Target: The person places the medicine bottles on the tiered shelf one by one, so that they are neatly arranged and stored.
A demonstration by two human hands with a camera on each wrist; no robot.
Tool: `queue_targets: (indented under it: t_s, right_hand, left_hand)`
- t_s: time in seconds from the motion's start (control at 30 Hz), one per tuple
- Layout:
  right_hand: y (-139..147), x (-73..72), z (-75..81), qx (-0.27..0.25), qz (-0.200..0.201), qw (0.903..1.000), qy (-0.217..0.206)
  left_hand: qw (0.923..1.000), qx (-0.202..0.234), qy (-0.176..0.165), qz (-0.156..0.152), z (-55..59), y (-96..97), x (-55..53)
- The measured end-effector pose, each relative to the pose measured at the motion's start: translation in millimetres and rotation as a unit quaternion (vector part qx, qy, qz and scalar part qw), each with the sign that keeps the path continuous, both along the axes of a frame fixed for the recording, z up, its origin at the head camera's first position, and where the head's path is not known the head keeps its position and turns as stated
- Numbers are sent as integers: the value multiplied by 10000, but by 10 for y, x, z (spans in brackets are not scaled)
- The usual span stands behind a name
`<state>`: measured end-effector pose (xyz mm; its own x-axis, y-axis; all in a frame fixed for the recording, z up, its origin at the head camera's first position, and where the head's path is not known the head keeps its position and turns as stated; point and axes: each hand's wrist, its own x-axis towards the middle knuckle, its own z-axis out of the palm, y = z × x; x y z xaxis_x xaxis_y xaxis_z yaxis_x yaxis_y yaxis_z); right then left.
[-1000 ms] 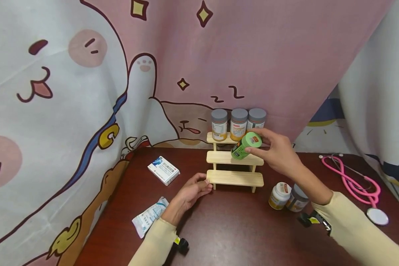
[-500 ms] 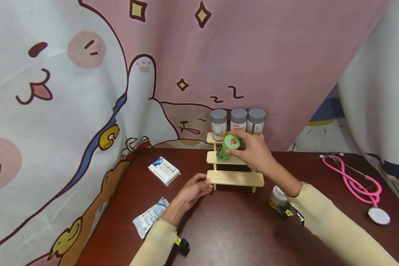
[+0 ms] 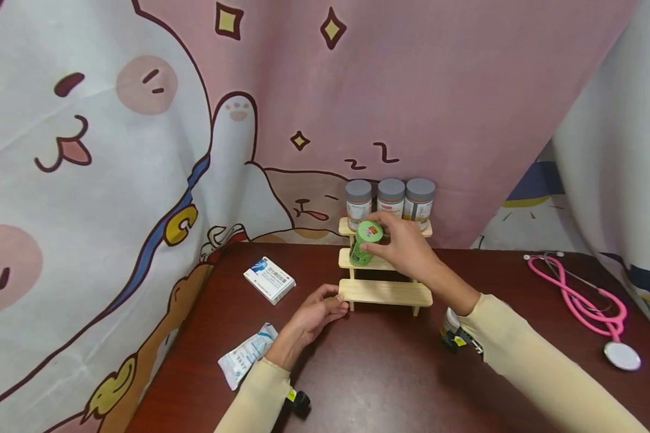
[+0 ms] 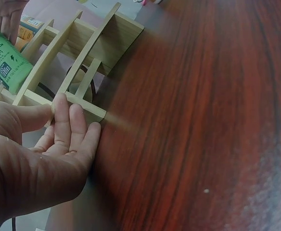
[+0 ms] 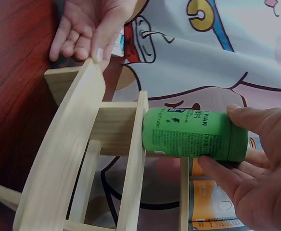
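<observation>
A small three-tier wooden display stand (image 3: 384, 292) is on the dark red table. My left hand (image 3: 316, 313) pinches the left end of its lowest tier between thumb and fingers. At the left of the middle tier, a green bottle (image 3: 362, 255) stands upright, its base against the board in the right wrist view (image 5: 188, 132). Around its lid curl the thumb and fingers of my right hand (image 3: 408, 243). Along the top tier are three grey-lidded bottles, one at the left (image 3: 359, 207), the others partly behind my right hand.
To the left lie a white medicine box (image 3: 269, 279) and a white-and-blue packet (image 3: 247, 356). A pink stethoscope (image 3: 579, 307) rests at the right. Another bottle (image 3: 451, 322) is mostly hidden by my right wrist. A printed curtain (image 3: 444, 90) hangs behind the table.
My right hand has carried the green bottle leftward along the middle tier and brought it from tilted to upright at the left end. My left hand has stayed on the stand.
</observation>
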<state>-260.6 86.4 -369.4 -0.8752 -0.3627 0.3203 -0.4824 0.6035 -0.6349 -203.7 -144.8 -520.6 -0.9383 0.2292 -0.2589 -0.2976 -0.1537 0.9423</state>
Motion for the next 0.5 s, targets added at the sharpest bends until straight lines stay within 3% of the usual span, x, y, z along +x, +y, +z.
queue_targets:
  t_s: [0.13, 0.5]
  right_hand:
    - [-39, -18, 7, 77, -42, 9998, 191]
    - [-115, -53, 20, -127, -256, 9996, 19]
  left_hand:
    - [10000, 23, 20, -3, -8, -2, -4]
    - [10000, 53, 23, -22, -15, 4, -5]
